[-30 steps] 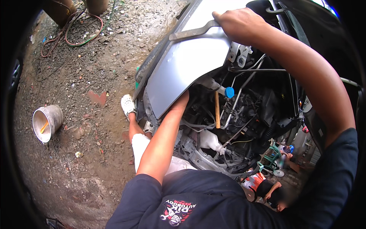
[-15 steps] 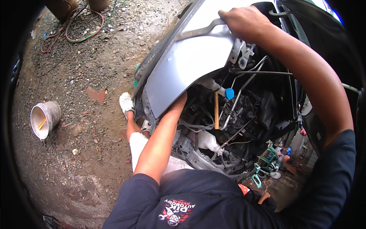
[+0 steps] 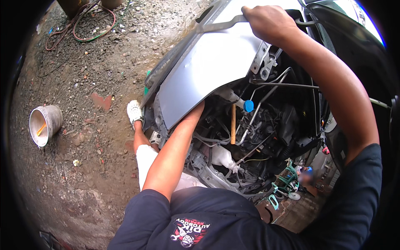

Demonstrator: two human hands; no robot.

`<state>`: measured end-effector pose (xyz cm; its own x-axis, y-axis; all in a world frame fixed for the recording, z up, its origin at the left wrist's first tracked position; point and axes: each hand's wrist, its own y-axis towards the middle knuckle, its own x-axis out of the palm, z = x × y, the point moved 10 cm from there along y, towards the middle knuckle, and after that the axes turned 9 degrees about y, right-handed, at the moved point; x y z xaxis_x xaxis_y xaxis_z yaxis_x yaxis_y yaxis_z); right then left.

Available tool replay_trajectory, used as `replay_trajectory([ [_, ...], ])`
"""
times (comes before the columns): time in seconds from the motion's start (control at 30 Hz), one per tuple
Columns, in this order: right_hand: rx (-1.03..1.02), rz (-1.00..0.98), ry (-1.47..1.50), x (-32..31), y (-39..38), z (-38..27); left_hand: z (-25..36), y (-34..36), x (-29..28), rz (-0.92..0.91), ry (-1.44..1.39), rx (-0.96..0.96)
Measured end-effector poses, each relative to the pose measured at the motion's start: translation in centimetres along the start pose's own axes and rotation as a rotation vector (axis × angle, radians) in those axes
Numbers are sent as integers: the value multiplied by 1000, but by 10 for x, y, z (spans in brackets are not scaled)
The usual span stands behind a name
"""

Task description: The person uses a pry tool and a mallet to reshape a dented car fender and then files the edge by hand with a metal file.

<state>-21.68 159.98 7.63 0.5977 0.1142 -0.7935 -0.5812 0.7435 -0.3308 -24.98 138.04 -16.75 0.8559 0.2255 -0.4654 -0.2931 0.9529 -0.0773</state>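
Bent grey metal bar (image 3: 222, 26), clenched in right hand (image 3: 270, 24), is shifted along curved silver fender (image 3: 212, 62). Left hand's grip is hidden.

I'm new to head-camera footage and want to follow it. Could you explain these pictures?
No machine here: a person uses two bare hands. A fisheye camera on their head looks down, so straight edges bend. The right hand grips a bar that reaches over a silver panel. The left forearm goes beneath that panel, hiding the left hand, so I can't tell what it holds. A wooden stick shows in the engine bay. On the ground at left is a bucket with something yellow inside.
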Motion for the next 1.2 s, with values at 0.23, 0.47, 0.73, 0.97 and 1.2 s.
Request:
replay_trajectory([
  [0.23,-74,52,110,-3,-7,-6,-10,-3,5,-23,-30,-86],
  [0.47,23,-8,258,-20,-3,-1,-22,-6,10,-81,37,-89],
  [0.73,109,32,311,-9,2,16,-14,4,6,-191,38,-244],
  [0.97,158,33,344,-7,-10,27,-4,3,8,-107,-193,-275],
  [1.2,51,192,466,-13,-9,9,-17,9,5,-82,-183,-285],
])
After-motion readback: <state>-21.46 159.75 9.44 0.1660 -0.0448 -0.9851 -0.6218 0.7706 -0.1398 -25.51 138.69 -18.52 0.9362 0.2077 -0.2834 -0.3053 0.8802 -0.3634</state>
